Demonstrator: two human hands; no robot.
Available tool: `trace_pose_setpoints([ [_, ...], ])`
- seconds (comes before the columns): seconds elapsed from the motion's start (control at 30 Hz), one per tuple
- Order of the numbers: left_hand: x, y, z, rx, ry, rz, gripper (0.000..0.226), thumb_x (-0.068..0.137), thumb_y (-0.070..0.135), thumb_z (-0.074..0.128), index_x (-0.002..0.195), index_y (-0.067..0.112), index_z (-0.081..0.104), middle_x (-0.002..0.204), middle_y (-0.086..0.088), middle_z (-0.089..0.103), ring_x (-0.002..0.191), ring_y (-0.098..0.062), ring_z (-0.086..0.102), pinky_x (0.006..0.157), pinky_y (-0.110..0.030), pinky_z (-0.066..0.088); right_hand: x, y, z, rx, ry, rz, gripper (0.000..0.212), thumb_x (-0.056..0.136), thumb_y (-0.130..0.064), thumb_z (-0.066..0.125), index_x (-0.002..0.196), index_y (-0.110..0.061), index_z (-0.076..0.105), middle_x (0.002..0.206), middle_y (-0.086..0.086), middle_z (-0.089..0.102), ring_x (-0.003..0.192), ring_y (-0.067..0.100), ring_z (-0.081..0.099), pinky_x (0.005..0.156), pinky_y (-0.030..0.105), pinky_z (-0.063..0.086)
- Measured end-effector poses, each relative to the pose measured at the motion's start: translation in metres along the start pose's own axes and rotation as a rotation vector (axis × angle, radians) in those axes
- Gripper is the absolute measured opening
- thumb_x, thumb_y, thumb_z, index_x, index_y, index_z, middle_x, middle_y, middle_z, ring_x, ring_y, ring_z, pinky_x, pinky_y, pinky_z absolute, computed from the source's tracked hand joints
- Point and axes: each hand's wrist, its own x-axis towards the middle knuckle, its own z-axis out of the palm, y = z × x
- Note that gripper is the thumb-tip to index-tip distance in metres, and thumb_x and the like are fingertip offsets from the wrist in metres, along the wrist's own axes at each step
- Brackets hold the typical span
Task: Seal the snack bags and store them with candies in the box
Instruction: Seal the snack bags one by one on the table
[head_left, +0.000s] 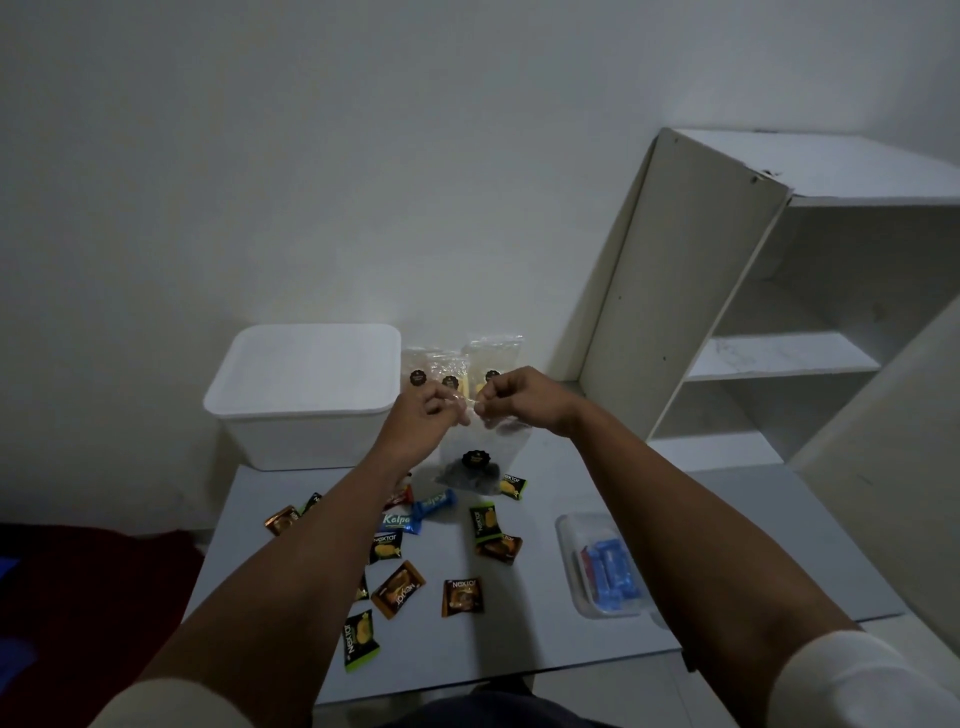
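A clear snack bag (475, 462) with a black round label and dark contents hangs above the table, held up by its top edge. My left hand (423, 413) pinches the top edge on the left and my right hand (511, 397) pinches it on the right. Behind my hands, more clear snack bags (436, 364) with yellowish contents lean against the wall. A white box (306, 400) with its lid on stands at the back left. Several wrapped candies (397, 587) lie scattered on the grey table (540, 613).
A small clear tray (566, 545) holding blue wrapped items sits at the table's right side. A white shelf unit (779, 322) stands to the right, close to the table. Dark red fabric (93, 571) lies on the floor at the left.
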Motion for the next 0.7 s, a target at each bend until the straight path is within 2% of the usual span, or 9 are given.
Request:
trace_pose_setpoints([
  [0.1,0.0001,0.0008,-0.0015,0.058,-0.043,0.012,0.017,0.1,0.017,0.06,0.094,0.004,0.068,0.087,0.002,0.078,0.088,-0.009,0.071,0.077,-0.015,0.047,-0.0023,-0.002,-0.0011,0.006,0.005,-0.001,0.015,0.089,-0.012,0.077,0.075,-0.019,0.074,0.084,0.013,0.074,0.077,0.016,0.069,0.079,0.036,0.055],
  [0.2,0.0011,0.0038,0.001,0.077,-0.031,0.013,0.013,0.102,0.015,0.056,0.096,0.007,0.064,0.087,-0.002,0.076,0.084,-0.006,0.07,0.075,-0.014,0.045,-0.0025,-0.0032,-0.0002,-0.012,0.046,0.0,0.02,0.086,-0.014,0.08,0.069,-0.024,0.075,0.085,0.013,0.075,0.074,0.013,0.069,0.071,0.03,0.054],
  [0.3,0.0,0.0047,0.0031,0.074,0.001,0.015,0.012,0.103,0.018,0.056,0.099,0.009,0.063,0.086,-0.003,0.074,0.08,-0.004,0.069,0.075,-0.016,0.046,-0.002,-0.0009,0.0019,-0.023,0.058,0.009,0.008,0.087,-0.016,0.079,0.081,-0.014,0.076,0.08,0.006,0.074,0.074,0.011,0.07,0.072,0.029,0.054],
  [0.4,-0.0008,0.003,0.003,0.045,0.024,-0.003,0.013,0.099,0.015,0.06,0.095,0.005,0.067,0.085,-0.003,0.076,0.081,-0.009,0.071,0.078,-0.021,0.051,-0.0019,0.0002,0.004,-0.039,0.039,0.01,0.016,0.093,-0.019,0.074,0.094,-0.003,0.072,0.084,0.002,0.073,0.08,0.011,0.07,0.077,0.033,0.056],
  [0.47,-0.0015,0.0028,0.0019,0.04,0.012,-0.008,0.015,0.098,0.015,0.062,0.09,0.005,0.07,0.087,-0.004,0.076,0.086,-0.012,0.072,0.079,-0.022,0.05,-0.0028,-0.0018,0.0053,-0.045,0.0,0.025,0.014,0.094,-0.019,0.072,0.097,-0.005,0.072,0.085,0.001,0.073,0.082,0.01,0.07,0.08,0.033,0.056],
  [0.57,-0.0031,0.0037,0.0015,0.083,-0.04,0.008,0.017,0.1,0.017,0.06,0.088,0.013,0.072,0.09,-0.004,0.075,0.089,-0.015,0.073,0.079,-0.022,0.049,-0.0046,-0.0055,0.0059,-0.08,0.01,0.02,0.016,0.093,-0.018,0.073,0.098,-0.003,0.073,0.081,0.001,0.073,0.075,0.006,0.069,0.072,0.025,0.054],
  [0.7,-0.0006,0.0055,0.0005,0.145,0.006,0.027,0.015,0.102,0.022,0.057,0.091,0.016,0.066,0.084,-0.003,0.072,0.079,-0.009,0.066,0.074,-0.025,0.046,-0.0093,-0.0009,0.0043,-0.009,0.108,0.008,0.02,0.087,-0.021,0.08,0.097,-0.005,0.076,0.082,0.005,0.076,0.072,0.008,0.07,0.066,0.023,0.051],
])
